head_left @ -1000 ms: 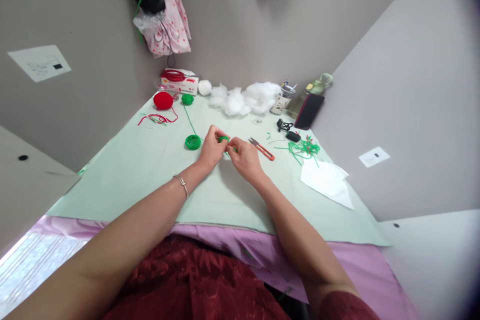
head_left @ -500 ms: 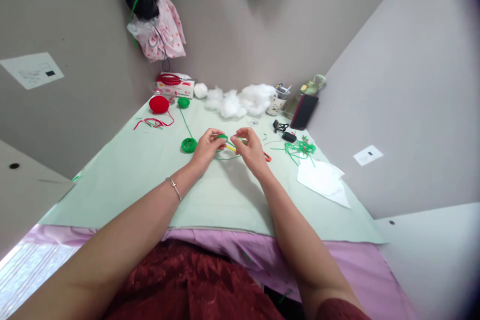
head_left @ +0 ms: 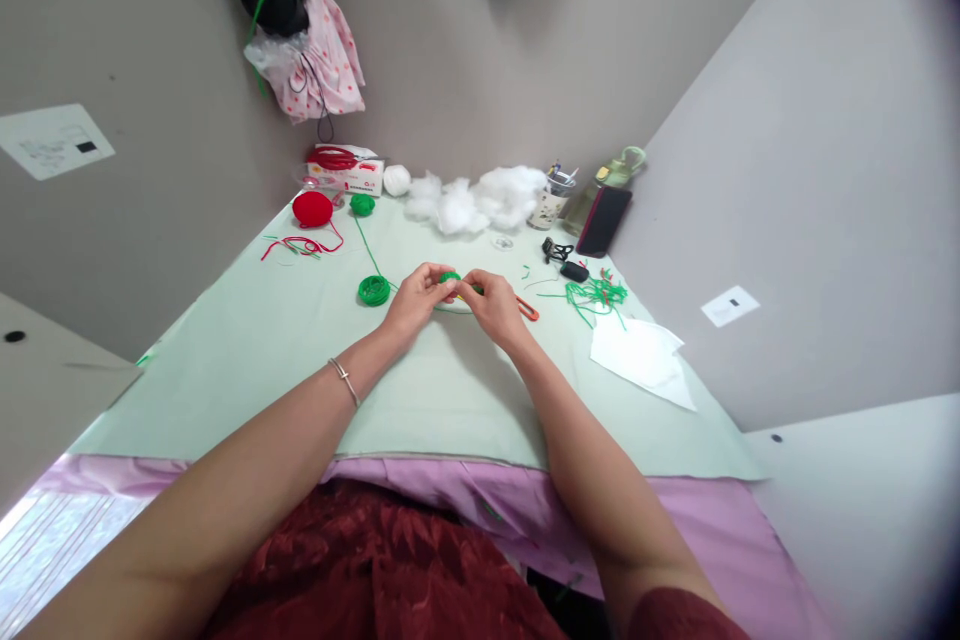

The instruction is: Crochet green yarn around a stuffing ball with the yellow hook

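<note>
We hold green crochet piece (head_left: pixel 450 277) between left hand (head_left: pixel 415 302) and right hand (head_left: pixel 496 308) – fingers of both pinched on it, just above worktop (head_left: pixel 285 370) middle. Piece small, roundish; long axis and facing too small to tell. Green yarn coil (head_left: pixel 373 290) just left of left hand. Orange snips (head_left: pixel 528 309) lie partly hidden behind right hand – green scraps (head_left: pixel 596 295) and white paper (head_left: pixel 637 360) further right, well apart.

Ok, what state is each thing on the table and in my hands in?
left hand: pinching the green crochet piece
right hand: pinching the same piece
green yarn coil: wound, lying flat
red yarn ball: wound, untouched
thread snips: lying flat, partly hidden by right hand
phone: propped up, screen dark
</note>
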A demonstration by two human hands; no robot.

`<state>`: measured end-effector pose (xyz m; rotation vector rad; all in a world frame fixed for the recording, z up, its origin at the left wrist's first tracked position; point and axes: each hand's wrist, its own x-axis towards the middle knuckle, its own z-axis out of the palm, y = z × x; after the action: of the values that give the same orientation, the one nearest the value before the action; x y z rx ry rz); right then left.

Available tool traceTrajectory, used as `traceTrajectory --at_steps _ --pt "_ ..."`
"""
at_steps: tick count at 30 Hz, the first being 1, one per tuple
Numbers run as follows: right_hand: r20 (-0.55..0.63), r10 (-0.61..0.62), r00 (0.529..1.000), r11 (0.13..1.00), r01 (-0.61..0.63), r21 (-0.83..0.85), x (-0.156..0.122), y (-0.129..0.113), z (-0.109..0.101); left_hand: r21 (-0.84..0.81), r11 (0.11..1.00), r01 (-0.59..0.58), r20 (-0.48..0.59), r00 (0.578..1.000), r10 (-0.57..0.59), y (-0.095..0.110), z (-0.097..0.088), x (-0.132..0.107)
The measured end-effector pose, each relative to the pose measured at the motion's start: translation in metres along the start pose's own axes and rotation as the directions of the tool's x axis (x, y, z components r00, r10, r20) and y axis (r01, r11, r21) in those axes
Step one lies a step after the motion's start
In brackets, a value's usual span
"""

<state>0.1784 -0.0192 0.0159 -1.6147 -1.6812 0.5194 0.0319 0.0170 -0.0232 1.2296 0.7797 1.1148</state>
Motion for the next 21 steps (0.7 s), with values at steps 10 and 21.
traceTrajectory --at_steps 10,21 --pt "0.038 -0.049 0.998 0.994 0.053 -0.093 -0.014 -0.018 0.015 0.033 0.997 0.063 -0.121 0.991 -0.059 -0.008 -0.005 0.009" --pt "-0.069 0.027 0.997 0.998 -0.031 -0.048 -0.005 -0.008 0.01 -0.069 0.994 0.088 -0.018 0.996 -0.089 0.002 0.001 -0.001"
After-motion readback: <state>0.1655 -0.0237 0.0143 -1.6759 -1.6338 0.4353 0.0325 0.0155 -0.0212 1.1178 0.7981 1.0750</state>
